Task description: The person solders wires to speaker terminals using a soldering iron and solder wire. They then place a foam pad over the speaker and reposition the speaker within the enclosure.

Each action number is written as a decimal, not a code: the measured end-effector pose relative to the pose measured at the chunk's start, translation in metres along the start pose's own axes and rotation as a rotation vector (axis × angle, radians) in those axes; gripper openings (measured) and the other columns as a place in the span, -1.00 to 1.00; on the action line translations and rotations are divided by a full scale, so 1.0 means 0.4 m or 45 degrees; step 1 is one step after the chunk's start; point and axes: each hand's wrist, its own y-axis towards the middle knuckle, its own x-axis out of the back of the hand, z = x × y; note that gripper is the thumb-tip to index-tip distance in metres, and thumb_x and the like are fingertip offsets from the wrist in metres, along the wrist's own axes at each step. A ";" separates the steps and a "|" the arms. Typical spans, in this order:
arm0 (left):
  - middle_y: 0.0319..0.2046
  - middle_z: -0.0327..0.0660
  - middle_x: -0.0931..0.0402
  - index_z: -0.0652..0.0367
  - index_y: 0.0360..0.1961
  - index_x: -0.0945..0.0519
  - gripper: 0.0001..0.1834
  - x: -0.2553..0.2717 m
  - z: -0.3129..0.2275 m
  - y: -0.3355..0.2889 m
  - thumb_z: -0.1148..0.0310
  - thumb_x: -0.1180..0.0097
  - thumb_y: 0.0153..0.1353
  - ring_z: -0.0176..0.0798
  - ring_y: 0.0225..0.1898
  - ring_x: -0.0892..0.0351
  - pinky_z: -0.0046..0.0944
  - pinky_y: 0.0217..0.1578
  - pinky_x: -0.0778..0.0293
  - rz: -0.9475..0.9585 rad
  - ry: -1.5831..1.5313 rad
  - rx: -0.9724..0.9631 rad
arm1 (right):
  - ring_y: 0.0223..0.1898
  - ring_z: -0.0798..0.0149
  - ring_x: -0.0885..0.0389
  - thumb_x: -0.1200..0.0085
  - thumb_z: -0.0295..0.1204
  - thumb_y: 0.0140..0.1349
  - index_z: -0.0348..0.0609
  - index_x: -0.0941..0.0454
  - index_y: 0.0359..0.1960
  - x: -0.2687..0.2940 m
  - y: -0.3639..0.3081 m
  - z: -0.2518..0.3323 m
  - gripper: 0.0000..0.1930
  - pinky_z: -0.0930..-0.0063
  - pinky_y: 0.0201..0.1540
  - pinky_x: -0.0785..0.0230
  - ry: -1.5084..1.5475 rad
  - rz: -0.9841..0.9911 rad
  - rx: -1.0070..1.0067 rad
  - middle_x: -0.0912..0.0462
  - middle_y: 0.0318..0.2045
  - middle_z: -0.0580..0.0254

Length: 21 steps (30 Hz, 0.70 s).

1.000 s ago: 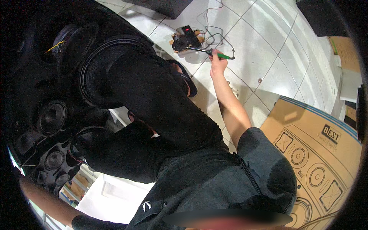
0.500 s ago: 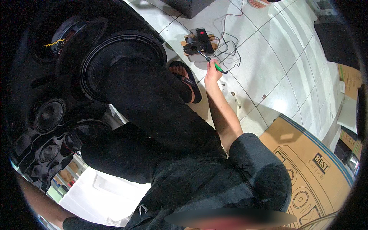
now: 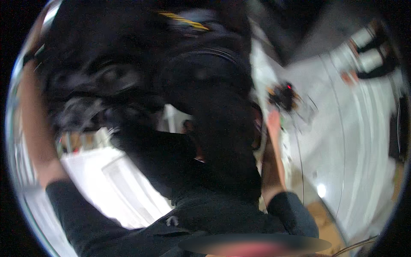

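Observation:
Motion smears the whole picture. My right hand [image 3: 273, 119] reaches forward and low over the floor. It is right beside a dark cluster [image 3: 282, 97] that shows a small red light. Blur hides its fingers, and I cannot make out a soldering iron in it. My left arm is raised along the left rim, with a dark band at the wrist. Beyond that band, only a thin blurred strip of my left hand [image 3: 39, 30] shows near a black speaker cabinet [image 3: 113, 75]. Its fingers cannot be read. Yellow wires [image 3: 184, 20] run across a dark round part at the top.
Pale floor tiles [image 3: 338, 141] spread to the right, with blurred cables [image 3: 307, 109] by the dark cluster. Another person's foot [image 3: 349, 78] is at the upper right. A white surface [image 3: 113, 184] lies at the lower left, and cardboard [image 3: 323, 216] at the lower right.
The view has swung, shifting the scene rightward and down. My left arm has come up along the left side. The green-handled soldering iron seen in my right hand earlier no longer shows.

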 end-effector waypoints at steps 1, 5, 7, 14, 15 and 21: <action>-0.12 -0.11 -0.72 0.25 -0.02 -0.71 -0.70 0.017 -0.005 0.004 0.31 -0.25 0.30 -0.22 -0.05 -0.67 -0.18 0.07 -0.56 -0.011 0.005 0.025 | 0.26 0.15 -0.48 0.14 -0.19 0.52 -0.13 -0.42 0.29 0.008 0.007 0.010 -0.56 0.22 0.39 -0.27 0.163 0.361 -0.227 -0.50 0.28 0.16; -0.11 -0.11 -0.72 0.25 -0.01 -0.71 -0.70 0.026 -0.034 0.012 0.33 -0.26 0.29 -0.25 -0.05 -0.68 -0.20 0.08 -0.56 -0.038 -0.122 0.096 | 0.06 0.27 -0.59 0.03 -0.04 0.49 -0.19 -0.58 0.03 -0.021 0.018 0.048 -0.55 0.41 0.22 -0.34 -0.152 -0.190 -0.216 -0.71 -0.03 0.28; -0.13 -0.11 -0.73 0.28 -0.01 -0.70 -0.67 0.020 -0.053 0.008 0.29 -0.26 0.31 -0.26 -0.07 -0.68 -0.21 0.08 -0.55 -0.022 -0.201 0.157 | -0.01 0.19 -0.62 -0.03 0.03 0.44 -0.20 -0.57 0.08 -0.048 0.019 0.053 -0.49 0.27 0.14 -0.39 -0.111 -0.513 -0.151 -0.71 0.00 0.24; -0.15 -0.14 -0.74 0.17 0.06 -0.71 -0.64 0.038 -0.109 -0.016 0.17 -0.21 0.38 -0.31 -0.12 -0.68 -0.28 -0.13 -0.58 -0.100 -0.351 0.221 | -0.03 0.08 -0.60 -0.04 0.09 0.41 -0.19 -0.55 0.13 -0.078 0.013 0.033 -0.42 0.17 0.08 -0.41 -0.057 -0.566 -0.155 -0.70 0.02 0.21; -0.15 -0.14 -0.74 0.18 0.06 -0.71 -0.63 0.041 -0.111 -0.016 0.16 -0.19 0.39 -0.30 -0.13 -0.68 -0.26 -0.11 -0.58 -0.100 -0.304 0.218 | -0.02 0.07 -0.58 -0.03 0.11 0.41 -0.19 -0.55 0.15 -0.081 0.017 0.030 -0.40 0.17 0.05 -0.40 0.057 -0.823 -0.088 -0.69 0.03 0.22; 0.12 -0.05 -0.60 0.03 0.19 -0.64 -0.53 0.036 -0.117 -0.034 0.04 0.03 0.44 -0.14 0.18 -0.50 -0.11 0.17 -0.40 -0.005 -0.400 0.304 | -0.03 0.03 -0.61 -0.10 0.04 0.39 -0.16 -0.41 0.24 -0.120 0.004 0.013 -0.40 0.08 0.09 -0.45 0.083 -0.622 -0.150 -0.68 0.05 0.15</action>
